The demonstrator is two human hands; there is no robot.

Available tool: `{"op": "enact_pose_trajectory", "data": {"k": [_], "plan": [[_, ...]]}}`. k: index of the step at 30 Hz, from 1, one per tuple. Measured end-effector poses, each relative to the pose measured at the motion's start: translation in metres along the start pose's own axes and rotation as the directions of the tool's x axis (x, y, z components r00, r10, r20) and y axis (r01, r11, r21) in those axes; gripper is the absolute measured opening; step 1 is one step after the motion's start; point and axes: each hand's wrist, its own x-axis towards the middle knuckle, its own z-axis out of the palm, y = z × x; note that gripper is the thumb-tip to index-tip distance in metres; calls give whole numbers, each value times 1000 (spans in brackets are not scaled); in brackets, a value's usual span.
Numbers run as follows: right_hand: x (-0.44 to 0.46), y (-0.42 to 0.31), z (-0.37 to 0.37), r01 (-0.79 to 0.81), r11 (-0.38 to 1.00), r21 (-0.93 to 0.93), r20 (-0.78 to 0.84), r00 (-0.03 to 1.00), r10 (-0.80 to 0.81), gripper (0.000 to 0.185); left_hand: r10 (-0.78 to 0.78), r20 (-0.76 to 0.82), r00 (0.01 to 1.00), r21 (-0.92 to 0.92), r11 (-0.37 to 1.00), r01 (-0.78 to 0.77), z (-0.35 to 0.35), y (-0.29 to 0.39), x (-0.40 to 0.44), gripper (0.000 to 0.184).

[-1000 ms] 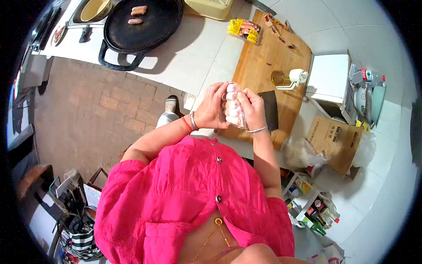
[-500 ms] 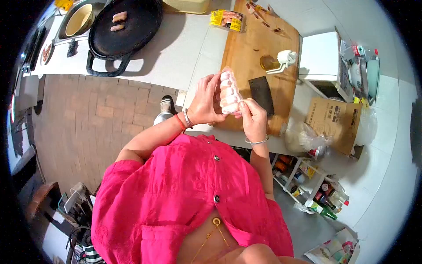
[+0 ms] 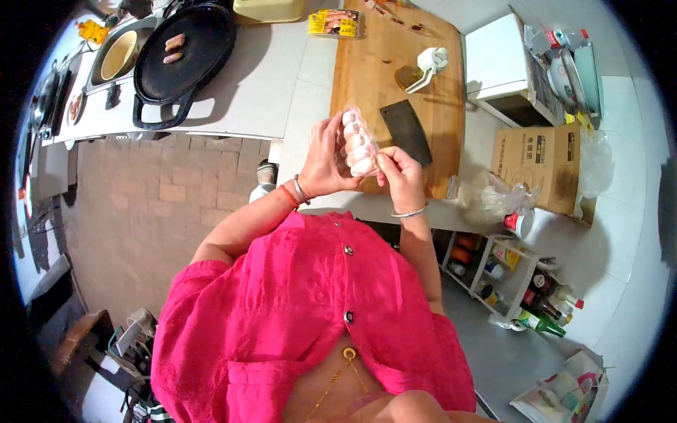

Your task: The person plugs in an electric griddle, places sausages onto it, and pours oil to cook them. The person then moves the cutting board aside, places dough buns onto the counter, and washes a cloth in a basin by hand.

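Observation:
A clear plastic pack of sausages, pale pink and lined up in a row, is held up between both hands. My left hand is wrapped round its left side. At its lower right corner, my right hand pinches the plastic between thumb and fingers. Below the pack lie a wooden cutting board and a dark cleaver blade. Farther left, two sausages lie in a black frying pan. A second pack in yellow wrapping lies at the board's far left edge.
An oil jug with a white top stands on the board. To the right are a cardboard box, a white appliance and a plastic bag. A rack of bottles sits lower right; a beige bowl is far left.
The camera view has shifted, so the counter items appear slightly to the left and the lower-right items to the right. Both hands still hold the sausage pack, with its plastic tilted a little differently.

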Motion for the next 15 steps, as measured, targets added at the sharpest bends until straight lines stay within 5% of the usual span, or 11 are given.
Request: {"op": "enact_pose_trajectory", "data": {"k": [3,7,15], "plan": [[-9,-5,-7,-21,1000,-19,-3,1000,20,14,32,-9,999,31,999,-31,8,-1,0,109],[-20,-12,-15,22,953,-301,45,999,-9,11,76,-2,997,55,996,-75,9,2,0,109],[-27,-17,-9,-34,945,-326,-15,999,31,10,45,105,994,0,999,-45,10,7,-6,108]]}}
